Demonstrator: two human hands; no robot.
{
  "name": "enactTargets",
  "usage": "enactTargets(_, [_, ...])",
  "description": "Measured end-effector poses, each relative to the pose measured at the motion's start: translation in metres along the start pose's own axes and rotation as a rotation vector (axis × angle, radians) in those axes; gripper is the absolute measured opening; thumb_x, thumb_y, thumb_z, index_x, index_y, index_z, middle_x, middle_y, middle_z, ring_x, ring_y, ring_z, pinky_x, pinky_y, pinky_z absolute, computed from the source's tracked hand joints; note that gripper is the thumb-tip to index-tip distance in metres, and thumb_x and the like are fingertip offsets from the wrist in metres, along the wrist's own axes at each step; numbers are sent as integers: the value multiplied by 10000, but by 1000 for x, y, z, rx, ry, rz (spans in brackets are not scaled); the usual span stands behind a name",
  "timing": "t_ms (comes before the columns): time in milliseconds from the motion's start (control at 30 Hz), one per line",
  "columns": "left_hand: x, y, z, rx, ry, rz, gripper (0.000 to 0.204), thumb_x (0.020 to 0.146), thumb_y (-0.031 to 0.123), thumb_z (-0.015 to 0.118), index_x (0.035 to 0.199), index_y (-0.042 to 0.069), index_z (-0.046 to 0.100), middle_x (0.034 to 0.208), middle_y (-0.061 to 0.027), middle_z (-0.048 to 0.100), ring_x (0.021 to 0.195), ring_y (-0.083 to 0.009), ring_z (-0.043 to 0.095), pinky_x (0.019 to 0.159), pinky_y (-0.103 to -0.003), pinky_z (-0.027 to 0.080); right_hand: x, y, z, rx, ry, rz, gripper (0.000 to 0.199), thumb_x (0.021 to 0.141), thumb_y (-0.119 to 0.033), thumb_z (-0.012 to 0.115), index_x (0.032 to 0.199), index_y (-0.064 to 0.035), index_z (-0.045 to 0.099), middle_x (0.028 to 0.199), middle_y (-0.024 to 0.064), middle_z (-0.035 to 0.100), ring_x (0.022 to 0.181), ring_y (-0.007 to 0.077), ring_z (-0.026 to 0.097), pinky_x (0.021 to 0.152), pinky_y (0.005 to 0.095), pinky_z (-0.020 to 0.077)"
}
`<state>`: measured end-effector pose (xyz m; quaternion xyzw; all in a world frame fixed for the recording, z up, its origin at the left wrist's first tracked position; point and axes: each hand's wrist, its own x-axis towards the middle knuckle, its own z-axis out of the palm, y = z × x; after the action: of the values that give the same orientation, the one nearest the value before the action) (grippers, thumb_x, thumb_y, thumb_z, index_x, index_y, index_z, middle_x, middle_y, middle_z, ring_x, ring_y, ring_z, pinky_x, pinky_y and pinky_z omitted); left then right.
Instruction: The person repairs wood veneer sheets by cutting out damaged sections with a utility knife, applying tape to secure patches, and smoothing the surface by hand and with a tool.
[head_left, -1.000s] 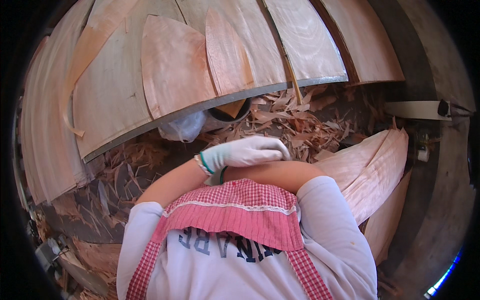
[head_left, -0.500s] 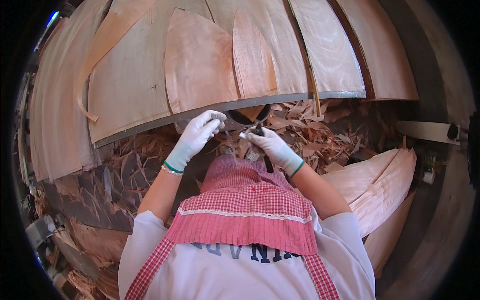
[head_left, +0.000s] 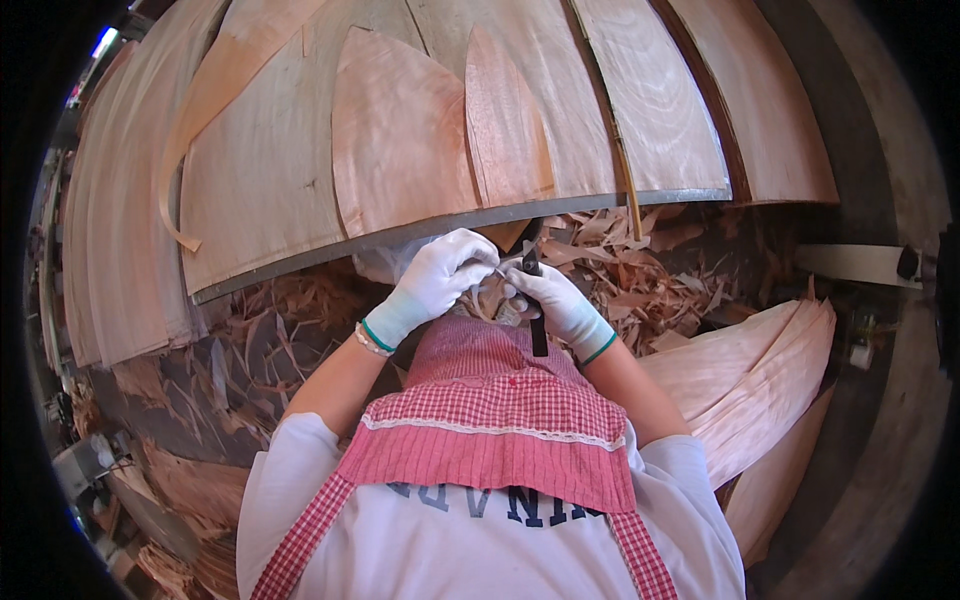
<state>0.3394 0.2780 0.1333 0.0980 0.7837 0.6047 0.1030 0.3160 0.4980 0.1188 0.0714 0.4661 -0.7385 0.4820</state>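
Note:
My left hand (head_left: 450,270), in a white glove with a green-edged cuff, is closed in a pinch. Its fingertips meet those of my right hand (head_left: 552,297), gloved the same way, just below the table's near edge. A narrow black tool (head_left: 538,325), perhaps a knife, is held in my right hand and points down toward my lap. Whatever lies between the pinched fingertips is too small to make out. Beyond my hands, sheets of pale wood veneer (head_left: 400,130) cover the table, among them two pointed reddish pieces, the narrower one (head_left: 502,120) on the right.
A metal edge (head_left: 440,226) borders the table in front of me. Veneer scraps (head_left: 640,285) heap up below it. A stack of folded veneer (head_left: 750,380) lies at my right, and a curled strip (head_left: 180,150) hangs over the sheets at the far left.
My left hand has moved right and slightly down, and its fingers now meet my right hand's. The black tool in my right hand shows more plainly. The veneer sheets have stayed put.

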Motion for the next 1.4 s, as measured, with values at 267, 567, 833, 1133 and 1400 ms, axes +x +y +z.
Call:
enactTargets(267, [8, 1, 9, -298, -86, -404, 237, 936, 153, 592, 1111, -7, 586, 960, -40, 636, 872, -113, 616, 745, -247, 495, 1, 3, -1, -367, 168, -219, 136, 949, -180, 591, 984, -49, 594, 797, -15, 602, 657, 52, 511, 600, 199, 412])
enactTargets(567, [20, -93, 49, -555, 39, -717, 134, 951, 148, 566, 973, 17, 583, 883, -62, 653, 729, -100, 620, 633, -228, 523, -82, 19, -138, -1492, 810, 165, 267, 886, -240, 601, 1097, -79, 633, 1027, 165, 668, 959, 336, 636, 845, 417, 495])
enactTargets(833, [97, -227, 104, -162, 264, -771, 256, 949, 242, 520, 1072, 27, 585, 1041, -97, 633, 879, -195, 606, 771, -309, 495, -18, 36, -150, -722, 1097, -362, 180, 903, -181, 672, 1052, -80, 676, 904, 56, 603, 798, 152, 555, 734, 291, 475])
enactTargets(1133, [118, -279, 135, 280, 393, -988, 479, 956, 440, 431, 1217, 64, 573, 1265, -141, 582, 1131, -345, 551, 967, -436, 432, 152, 88, -117, -520, 887, -362, 230, 858, -91, 620, 1046, 40, 594, 991, 138, 608, 844, 255, 601, 794, 343, 472])
enactTargets(1400, [-207, -182, -75, 524, 819, -574, 235, 882, 203, 609, 852, -25, 659, 793, -129, 643, 723, -196, 576, 662, -347, 467, 152, 97, -126, -778, 803, -496, 324, 814, -16, 609, 1137, 5, 588, 1120, 191, 583, 965, 354, 581, 872, 371, 461])
